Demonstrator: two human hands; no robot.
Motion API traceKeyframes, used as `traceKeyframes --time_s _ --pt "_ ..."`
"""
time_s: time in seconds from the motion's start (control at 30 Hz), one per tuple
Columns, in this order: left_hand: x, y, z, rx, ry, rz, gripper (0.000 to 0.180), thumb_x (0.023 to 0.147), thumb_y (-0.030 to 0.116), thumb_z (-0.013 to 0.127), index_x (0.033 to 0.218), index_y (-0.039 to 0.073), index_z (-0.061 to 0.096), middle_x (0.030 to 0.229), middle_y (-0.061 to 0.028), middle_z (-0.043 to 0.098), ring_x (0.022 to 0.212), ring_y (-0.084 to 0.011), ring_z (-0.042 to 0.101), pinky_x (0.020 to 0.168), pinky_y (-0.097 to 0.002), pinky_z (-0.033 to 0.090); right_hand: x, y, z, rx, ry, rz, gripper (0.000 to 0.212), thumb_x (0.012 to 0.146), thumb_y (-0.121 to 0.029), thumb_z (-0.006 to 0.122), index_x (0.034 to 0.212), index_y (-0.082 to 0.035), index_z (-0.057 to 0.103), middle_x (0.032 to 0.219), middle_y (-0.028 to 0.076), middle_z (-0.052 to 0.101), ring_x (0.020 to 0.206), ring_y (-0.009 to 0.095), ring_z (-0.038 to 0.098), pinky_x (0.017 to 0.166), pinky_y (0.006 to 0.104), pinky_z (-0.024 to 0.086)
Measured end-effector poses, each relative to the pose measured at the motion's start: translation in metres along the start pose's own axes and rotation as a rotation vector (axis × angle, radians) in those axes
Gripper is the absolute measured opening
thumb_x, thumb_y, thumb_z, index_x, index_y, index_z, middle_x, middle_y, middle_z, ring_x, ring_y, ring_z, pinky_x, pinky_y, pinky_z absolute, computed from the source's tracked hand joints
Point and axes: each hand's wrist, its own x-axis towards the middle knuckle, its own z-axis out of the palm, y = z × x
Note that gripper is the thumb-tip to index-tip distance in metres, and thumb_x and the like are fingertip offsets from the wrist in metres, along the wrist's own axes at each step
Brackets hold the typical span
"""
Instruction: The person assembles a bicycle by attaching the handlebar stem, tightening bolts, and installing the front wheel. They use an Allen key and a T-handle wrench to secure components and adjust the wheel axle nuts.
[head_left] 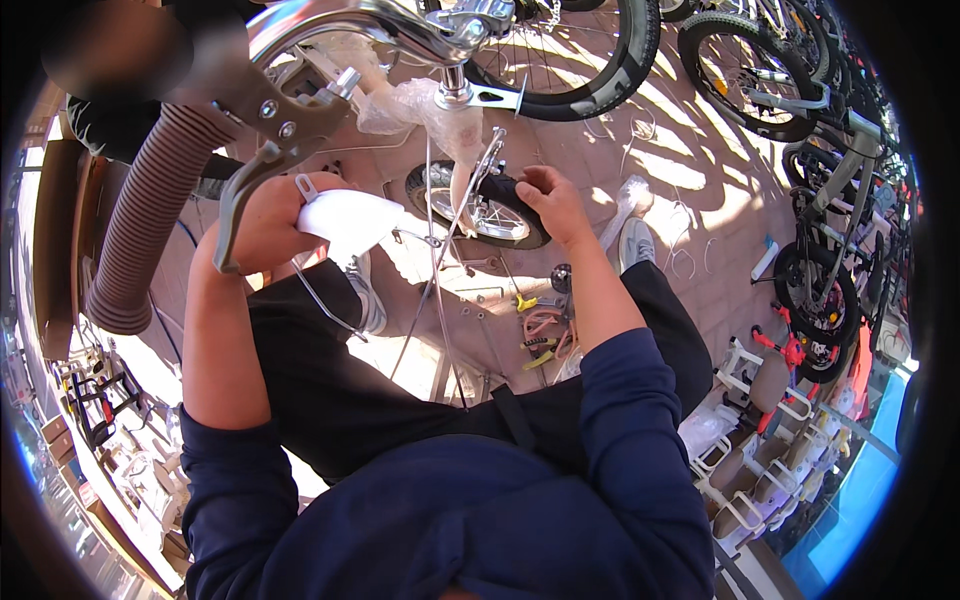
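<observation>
My left hand (268, 218) grips a white plastic mudguard (345, 222) with thin wire stays hanging below it. My right hand (552, 200) rests on the black tyre of a small bicycle front wheel (478, 210), fingers curled over its top. The wheel sits under a fork wrapped in clear plastic (440, 112). A ribbed brown handlebar grip (150, 215) and a silver brake lever (262, 150) loom close at the upper left, in front of my left forearm.
Pliers with yellow handles (528, 300) and small parts lie on the tiled floor by my legs. More bicycles (760, 70) stand at the top and right. White frames (740, 470) are stacked at the lower right. Cardboard boxes line the left edge.
</observation>
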Motion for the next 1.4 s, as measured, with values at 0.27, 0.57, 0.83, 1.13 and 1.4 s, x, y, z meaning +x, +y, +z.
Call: traceKeyframes --time_s 0.27,0.57,0.83,1.13,1.4 --pt "0.007 0.043 -0.009 0.046 -0.052 0.080 0.042 0.070 -0.009 0.071 0.110 0.002 0.068 0.097 -0.0108 0.071 0.090 -0.0199 0.065 0.084 -0.0313 0.050 -0.083 0.162 0.025 -0.744 -0.309 0.244 0.027 0.087 -0.026 0.067 0.100 -0.003 0.075 0.094 0.021 0.074 0.092 0.039 0.070 0.083 0.0469 0.055" --pt "0.003 0.024 -0.002 0.101 -0.046 -0.184 0.035 0.074 -0.009 0.070 0.106 0.003 0.066 0.097 -0.0107 0.071 0.091 -0.0259 0.068 0.083 -0.0331 0.051 -0.144 0.222 0.038 -0.651 0.055 0.465 0.017 0.091 -0.021 0.064 0.094 -0.006 0.071 0.096 0.019 0.072 0.097 0.037 0.069 0.087 0.0481 0.054" --pt "0.018 0.032 0.005 0.102 -0.056 -0.127 0.028 0.080 -0.003 0.073 0.105 0.003 0.065 0.094 -0.0089 0.070 0.087 -0.0219 0.066 0.080 -0.0315 0.050 -0.172 0.223 -0.032 -0.762 -0.189 0.594 0.019 0.090 -0.026 0.070 0.104 -0.014 0.071 0.113 0.010 0.069 0.101 0.035 0.067 0.087 0.0445 0.054" --pt "0.021 0.036 0.011 0.171 -0.063 -0.211 0.028 0.079 -0.001 0.074 0.105 0.002 0.064 0.094 -0.0073 0.067 0.087 -0.0212 0.062 0.083 -0.0327 0.050 -0.233 0.254 -0.027 -0.504 -0.063 0.741 0.039 0.078 -0.027 0.080 0.104 -0.001 0.065 0.106 0.020 0.071 0.103 0.039 0.068 0.087 0.0460 0.054" --pt "0.031 0.057 0.019 0.247 -0.070 -0.166 0.029 0.080 0.001 0.077 0.105 0.005 0.066 0.093 -0.0099 0.070 0.087 -0.0240 0.067 0.082 -0.0329 0.051 -0.249 0.274 -0.019 -0.927 -0.556 0.883 0.026 0.082 -0.016 0.066 0.106 -0.006 0.067 0.101 0.016 0.073 0.101 0.034 0.070 0.085 0.0439 0.056"
